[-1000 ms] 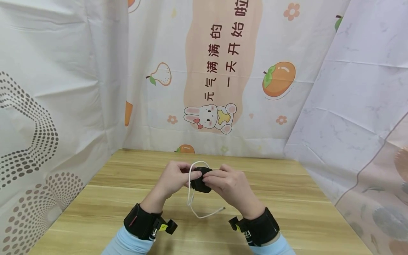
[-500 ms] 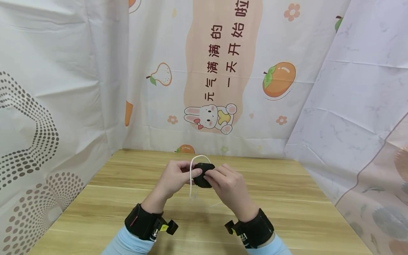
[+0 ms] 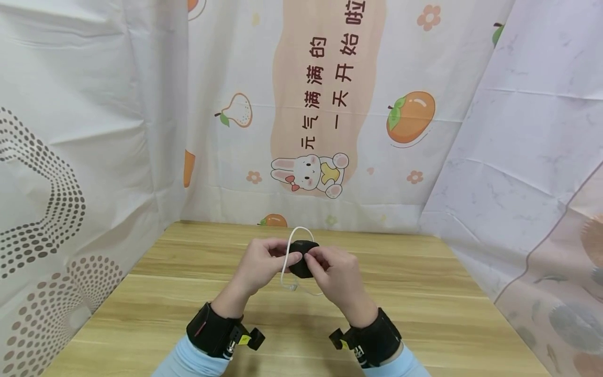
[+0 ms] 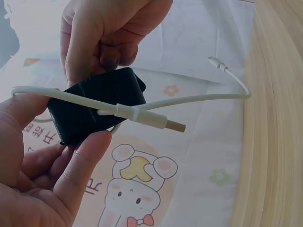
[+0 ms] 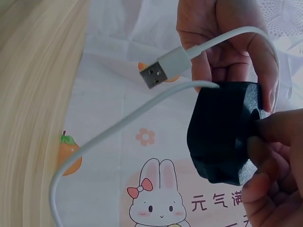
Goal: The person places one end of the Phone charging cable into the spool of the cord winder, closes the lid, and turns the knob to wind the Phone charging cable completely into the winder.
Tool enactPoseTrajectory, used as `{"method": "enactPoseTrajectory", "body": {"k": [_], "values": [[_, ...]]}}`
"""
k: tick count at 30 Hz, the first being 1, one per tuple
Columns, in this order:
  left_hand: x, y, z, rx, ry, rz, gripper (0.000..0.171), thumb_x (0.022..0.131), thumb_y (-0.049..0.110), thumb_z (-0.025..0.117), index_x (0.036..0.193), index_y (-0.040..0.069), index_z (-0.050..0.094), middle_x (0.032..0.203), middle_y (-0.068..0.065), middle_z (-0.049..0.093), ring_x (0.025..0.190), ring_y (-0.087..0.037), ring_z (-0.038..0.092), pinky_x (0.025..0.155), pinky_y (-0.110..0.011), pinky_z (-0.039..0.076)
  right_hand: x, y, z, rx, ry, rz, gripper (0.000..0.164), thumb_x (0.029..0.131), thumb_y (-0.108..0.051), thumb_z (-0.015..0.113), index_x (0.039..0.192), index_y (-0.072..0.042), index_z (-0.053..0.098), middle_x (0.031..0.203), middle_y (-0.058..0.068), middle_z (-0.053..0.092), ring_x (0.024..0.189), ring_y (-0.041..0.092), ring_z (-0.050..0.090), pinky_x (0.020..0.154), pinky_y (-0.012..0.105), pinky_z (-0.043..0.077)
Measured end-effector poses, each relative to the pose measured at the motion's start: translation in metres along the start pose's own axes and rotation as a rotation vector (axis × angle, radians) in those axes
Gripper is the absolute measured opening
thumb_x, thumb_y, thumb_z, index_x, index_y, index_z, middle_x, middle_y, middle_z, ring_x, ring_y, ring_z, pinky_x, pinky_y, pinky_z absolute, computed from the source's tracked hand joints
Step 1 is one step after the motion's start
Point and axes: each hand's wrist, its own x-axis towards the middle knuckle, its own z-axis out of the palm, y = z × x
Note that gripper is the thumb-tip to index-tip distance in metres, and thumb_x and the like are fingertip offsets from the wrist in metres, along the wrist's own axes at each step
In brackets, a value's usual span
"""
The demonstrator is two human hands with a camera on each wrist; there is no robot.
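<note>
Between both hands, above the wooden table, is a small black block [image 3: 300, 269] with flat faces and angled edges. My left hand [image 3: 261, 263] holds its left side, thumb across the near face. My right hand [image 3: 340, 273] pinches the opposite side; in the right wrist view its fingertips are at an opening in the block's side face. A white USB cable [image 5: 113, 126] comes out of the block and loops around it. Its USB plug [image 5: 163, 69] hangs free beside the block, and the smaller connector [image 4: 217, 63] at the other end dangles away from it.
The wooden table [image 3: 405, 314] stretches beneath both hands. A printed curtain [image 3: 226, 157] hangs behind its far edge, with more cloth at left and right. Black straps [image 3: 212, 331] with small cameras sit on both wrists.
The block has risen slightly and turned. My right hand has shifted left along with it. The cable has swung, and its dangling end no longer hangs as low in the head view.
</note>
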Motion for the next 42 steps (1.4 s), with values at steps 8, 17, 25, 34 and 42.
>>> {"method": "enactPoseTrajectory", "body": {"k": [8,17,25,34,42], "values": [[-0.001,0.003,0.001,0.038,0.028,0.009,0.025,0.088,0.017,0.082,0.107,0.003,0.078,0.086,-0.007,0.074,0.074,-0.024,0.070,0.063,-0.036,0.060,0.001,-0.006,0.000,0.018,-0.010,0.150,0.008,0.085,-0.004,0.081,0.082,-0.008,0.075,0.065,-0.008,0.061,0.054,-0.001,0.049,0.049,0.017,0.044],[-0.001,0.001,-0.001,0.046,0.041,0.012,0.026,0.089,0.019,0.081,0.107,0.001,0.077,0.085,-0.009,0.072,0.073,-0.024,0.068,0.062,-0.033,0.059,0.001,-0.008,-0.001,-0.029,-0.059,0.059,0.012,0.082,-0.003,0.084,0.088,-0.009,0.076,0.082,-0.002,0.065,0.072,0.012,0.059,0.057,0.024,0.049],[0.000,0.000,-0.007,0.052,0.070,-0.020,0.025,0.089,0.018,0.081,0.107,0.001,0.077,0.091,-0.009,0.074,0.079,-0.022,0.071,0.068,-0.039,0.060,0.006,-0.005,-0.009,0.019,-0.030,-0.043,0.016,0.081,0.004,0.082,0.093,-0.005,0.076,0.093,0.005,0.066,0.087,0.021,0.063,0.068,0.031,0.053],[0.002,-0.002,-0.016,0.046,0.094,-0.080,0.027,0.089,0.019,0.081,0.106,-0.001,0.076,0.089,-0.010,0.073,0.079,-0.024,0.071,0.073,-0.049,0.060,0.017,0.001,-0.037,-0.021,0.034,-0.092,0.020,0.079,0.004,0.082,0.096,-0.005,0.077,0.095,0.005,0.069,0.086,0.026,0.061,0.072,0.034,0.049],[0.003,-0.001,-0.018,0.112,0.115,-0.092,0.022,0.088,0.021,0.082,0.100,0.004,0.079,0.084,-0.005,0.073,0.078,-0.028,0.069,0.066,-0.033,0.055,0.020,0.003,-0.058,-0.171,-0.032,-0.153,0.024,0.080,0.001,0.083,0.102,-0.006,0.078,0.099,0.005,0.071,0.083,0.025,0.057,0.066,0.034,0.047]]}}
